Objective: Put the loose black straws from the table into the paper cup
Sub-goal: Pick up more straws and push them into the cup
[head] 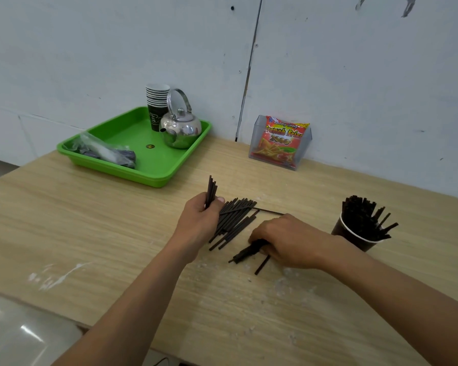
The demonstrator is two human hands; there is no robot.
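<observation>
Several loose black straws lie in a heap on the wooden table between my hands. My left hand grips a small upright bunch of straws at the heap's left edge. My right hand lies knuckles-up just right of the heap, fingers curled round a second bunch of straws that pokes out to the left along the tabletop. One single straw lies below that hand. The dark paper cup, packed with standing straws, is to the right of my right wrist.
A green tray at the back left carries a steel kettle, a stack of paper cups and a plastic bag. A clear holder with a snack packet stands against the wall. The table's near edge runs along the bottom left.
</observation>
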